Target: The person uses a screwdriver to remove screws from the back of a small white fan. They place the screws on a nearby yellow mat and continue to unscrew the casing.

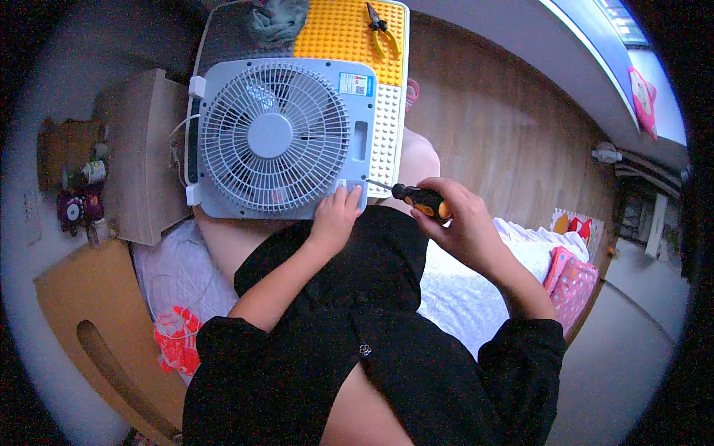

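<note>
A person's right hand (462,215) grips the orange-and-black handle of a screwdriver (416,198), its thin shaft running left and slightly up so that the tip meets the lower right corner of a pale blue box fan (279,137). The left hand (336,214) lies flat with fingers together on that same corner, just left of the tip, holding nothing and pressing the fan's frame. The fan lies face up, grille toward the camera, directly ahead of both hands across the person's lap. The tool's long axis points from the right hand toward the left hand, the two hands close together with the tip between them; the left hand is the nearer to the fan's body. Beyond the fan's far edge sits a studded board (349,33) in yellow and white, carrying yellow-handled pliers (381,28) and a crumpled grey cloth (277,18). A small wooden cabinet (145,152) stands to the left, a bed (476,286) with white cover to the right.
</note>
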Available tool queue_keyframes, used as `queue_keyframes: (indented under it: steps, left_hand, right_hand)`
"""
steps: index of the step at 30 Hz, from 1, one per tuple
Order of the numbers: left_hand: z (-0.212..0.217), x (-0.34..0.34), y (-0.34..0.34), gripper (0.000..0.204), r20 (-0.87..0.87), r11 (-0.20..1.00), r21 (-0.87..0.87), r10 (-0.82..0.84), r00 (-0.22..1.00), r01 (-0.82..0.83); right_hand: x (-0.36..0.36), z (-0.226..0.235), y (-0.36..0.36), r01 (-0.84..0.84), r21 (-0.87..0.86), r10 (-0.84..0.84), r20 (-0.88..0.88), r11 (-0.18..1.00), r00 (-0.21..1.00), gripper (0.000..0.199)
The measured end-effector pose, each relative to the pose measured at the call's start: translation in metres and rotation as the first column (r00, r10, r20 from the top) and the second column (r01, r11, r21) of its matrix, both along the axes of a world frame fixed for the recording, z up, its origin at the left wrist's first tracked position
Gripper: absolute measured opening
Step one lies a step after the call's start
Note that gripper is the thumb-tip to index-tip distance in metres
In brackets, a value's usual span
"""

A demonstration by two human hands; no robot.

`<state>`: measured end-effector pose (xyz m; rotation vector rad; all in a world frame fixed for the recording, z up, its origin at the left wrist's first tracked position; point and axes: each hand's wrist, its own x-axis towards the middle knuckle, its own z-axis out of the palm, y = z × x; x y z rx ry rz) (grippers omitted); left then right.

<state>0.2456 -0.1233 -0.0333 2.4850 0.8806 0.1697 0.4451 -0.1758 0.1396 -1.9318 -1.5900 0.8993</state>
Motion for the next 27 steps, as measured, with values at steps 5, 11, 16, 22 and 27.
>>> queue_keyframes:
  steps: [5,11,16,22,27]
  left_hand:
    - [0.005,0.001,0.002,0.045,-0.004,1.000,-0.023,0.004,1.000,-0.005]
    - [0.000,-0.002,0.002,0.046,0.039,0.998,-0.061,0.017,0.999,-0.014]
    - [0.002,-0.002,0.003,0.046,0.046,0.997,-0.081,0.013,0.999,-0.009]
    - [0.000,-0.002,0.003,0.045,0.041,0.996,-0.085,0.013,0.999,-0.010]
    - [0.000,-0.003,0.003,0.045,0.041,0.996,-0.088,0.018,0.999,-0.015]
  right_hand:
    - [-0.002,-0.006,0.003,-0.024,0.001,0.024,0.002,1.000,1.000,0.034]
    - [-0.003,-0.009,0.009,-0.048,-0.073,0.050,0.023,0.996,0.999,0.034]
    - [-0.005,-0.015,0.015,-0.079,-0.059,0.081,0.038,0.995,0.996,0.033]
    - [-0.005,-0.017,0.021,-0.101,-0.092,0.103,0.024,0.991,0.994,0.031]
    - [-0.007,-0.014,0.023,-0.104,-0.077,0.106,0.029,0.992,0.994,0.032]
